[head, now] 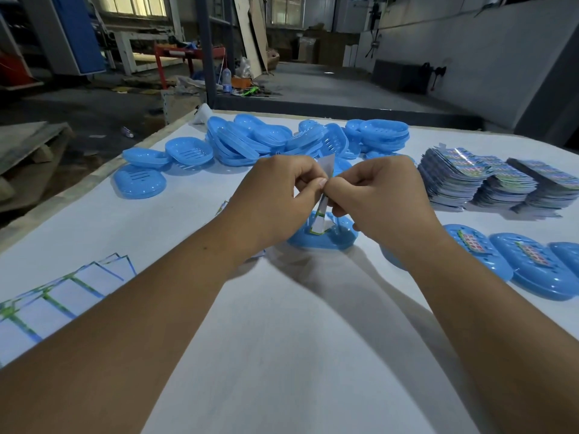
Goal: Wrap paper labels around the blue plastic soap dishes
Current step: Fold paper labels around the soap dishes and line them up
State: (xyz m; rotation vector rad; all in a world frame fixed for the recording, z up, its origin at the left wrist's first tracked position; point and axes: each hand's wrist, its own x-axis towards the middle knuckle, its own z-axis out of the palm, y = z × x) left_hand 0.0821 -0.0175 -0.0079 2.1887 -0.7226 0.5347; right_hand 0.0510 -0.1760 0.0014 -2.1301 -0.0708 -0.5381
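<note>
Pinching a white paper label [322, 211] together, the left hand [275, 198] and right hand [382, 195] met fingertip to fingertip. It looped a blue oval plastic soap dish [326, 238] lying below; unwrapped dishes [282, 139] sat at twelve o'clock.

A white-covered bench [282, 339] stands in a dim workshop with a grey concrete floor [329, 86]. Daylight enters through windows [131, 4] on the far wall. A dark steel post [207, 48] rises behind the bench, beside a red metal frame [188, 54], leaning boards [250, 32] and a wooden pallet [28, 145] at left.
</note>
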